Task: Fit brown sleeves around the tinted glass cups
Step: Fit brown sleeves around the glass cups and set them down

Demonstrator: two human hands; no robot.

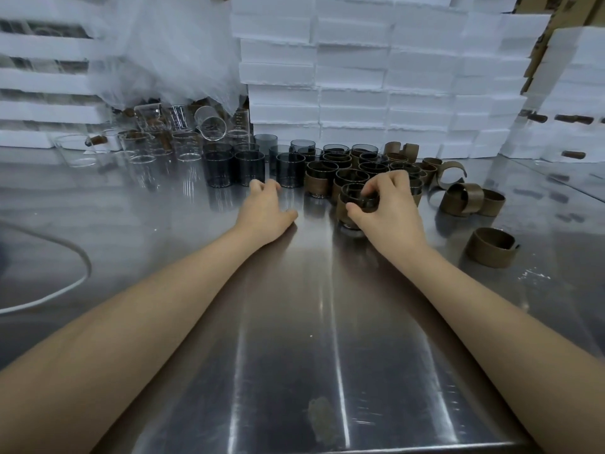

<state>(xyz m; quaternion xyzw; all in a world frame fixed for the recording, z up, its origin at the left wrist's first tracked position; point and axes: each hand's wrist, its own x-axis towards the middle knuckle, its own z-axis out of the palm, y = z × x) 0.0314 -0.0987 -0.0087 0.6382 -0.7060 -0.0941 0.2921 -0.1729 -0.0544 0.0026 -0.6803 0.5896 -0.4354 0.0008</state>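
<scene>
1. Cup [357, 200]: tinted, upright on table [294, 322], at front edge of the cup group, right of centre. Sleeve [340, 209] wraps its lower wall, and the rim shows above it.
2. R hand [393, 214] is on the cup. Fingers [376, 188] curl over the far rim and the thumb is at the near side, so it's gripping the cup.
3. L hand [266, 208] is palm-down on the table, left of the cup and apart from it. Its fingers are loosely curled, holding nothing. The tips sit just in front of the bare cups [248, 167]; can't tell if they touch.
4. Sleeved cups [352, 173] are right behind the cup, upright and packed tight in several rows.
5. The bare cups are left of those: dark tinted, upright, no wraps.
6. Clear glasses [144, 150] are further left at the back. Most are upright, and one lies on its side on top.
7. Loose sleeves [461, 198] are right of the group, open C-curls, some overlapping. A lone sleeve [489, 249] sits nearer the table's front, apart from the rest.
8. Foam boxes [360, 77] are stacked as a wall at the back.
9. Plastic sheet [176, 54] is crumpled upper left, above the clear glasses.
10. White cable [70, 283] loops on the table, far left.
</scene>
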